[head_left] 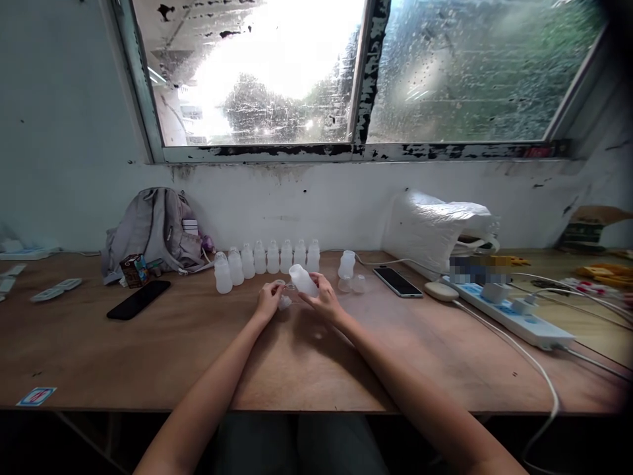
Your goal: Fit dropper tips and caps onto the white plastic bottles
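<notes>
My right hand (325,300) is closed around a small translucent white plastic bottle (302,279), held tilted with its mouth toward the left. My left hand (270,300) pinches a small clear cap (281,285) right at that mouth. Another small clear piece (285,303) lies on the table just below my hands. Behind them a row of several matching bottles (267,260) stands upright. One more bottle (347,264) stands alone to the right, with two loose clear caps (352,284) beside it.
A grey backpack (153,231) and a small carton (133,270) sit at the left, with a black phone (138,299) in front. A second phone (397,282), a white plastic bag (435,227), a mouse (441,291) and a power strip (509,310) with cables lie at the right.
</notes>
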`<state>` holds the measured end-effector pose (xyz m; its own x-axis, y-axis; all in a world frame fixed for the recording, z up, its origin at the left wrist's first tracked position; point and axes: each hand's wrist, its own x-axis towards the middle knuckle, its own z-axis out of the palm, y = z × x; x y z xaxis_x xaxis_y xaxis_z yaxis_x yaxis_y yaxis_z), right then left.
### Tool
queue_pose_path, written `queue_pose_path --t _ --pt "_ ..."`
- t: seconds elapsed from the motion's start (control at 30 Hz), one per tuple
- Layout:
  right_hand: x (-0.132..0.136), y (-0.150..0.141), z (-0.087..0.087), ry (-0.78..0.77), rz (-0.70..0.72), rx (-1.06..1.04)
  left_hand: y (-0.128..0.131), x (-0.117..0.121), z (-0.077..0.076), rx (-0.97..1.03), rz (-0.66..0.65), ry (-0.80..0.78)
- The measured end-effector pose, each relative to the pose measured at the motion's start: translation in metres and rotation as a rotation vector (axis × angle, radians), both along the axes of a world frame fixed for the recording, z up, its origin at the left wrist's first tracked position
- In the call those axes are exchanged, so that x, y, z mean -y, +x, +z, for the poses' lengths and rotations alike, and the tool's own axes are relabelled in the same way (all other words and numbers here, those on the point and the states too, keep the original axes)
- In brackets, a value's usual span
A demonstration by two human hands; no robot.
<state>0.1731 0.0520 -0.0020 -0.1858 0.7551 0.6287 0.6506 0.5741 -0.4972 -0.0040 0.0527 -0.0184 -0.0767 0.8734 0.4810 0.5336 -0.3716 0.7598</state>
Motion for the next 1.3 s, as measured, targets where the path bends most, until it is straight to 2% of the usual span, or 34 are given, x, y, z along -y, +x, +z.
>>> queue_pose_path --t 0.2,0.37,0.5,0.57,0.67,0.73,0.8,0.9,1.1,1.3 --pt "0.0 0.007 -0.002 0.054 -0.055 0.217 -0.006 -0.003 0.002 -0.026 0.022 -0.02" --pt "-0.006 0.013 -0.002 0.035 -0.127 0.206 -0.012 0.002 0.011 -0.097 -0.067 -0.161" --pt "-0.005 0.013 -0.003 0.035 -0.097 0.178 -0.019 -0.001 0.01 -0.048 0.007 -0.156" --pt "-0.002 0.01 -0.003 0.037 -0.068 0.186 -0.022 -0.004 0.007 0.017 0.046 -0.156" --pt "0.005 0.004 -0.003 0.024 -0.013 0.206 -0.024 -0.008 0.003 0.29 0.081 -0.19" --pt "0.009 0.0 -0.004 0.018 0.03 0.218 -0.022 -0.008 0.002 0.477 0.06 -0.229" --pt "0.012 -0.003 -0.005 0.025 0.068 0.232 -0.019 -0.007 0.002 0.564 0.003 -0.259" --pt "0.012 -0.003 -0.006 0.043 0.067 0.24 -0.013 -0.001 0.007 0.616 -0.078 -0.254" --pt "0.008 0.002 -0.003 0.108 -0.071 0.246 -0.002 0.01 0.017 0.619 -0.14 -0.249" --pt "0.005 0.006 0.001 0.162 -0.099 0.288 -0.003 0.009 0.014 0.605 -0.168 -0.279"
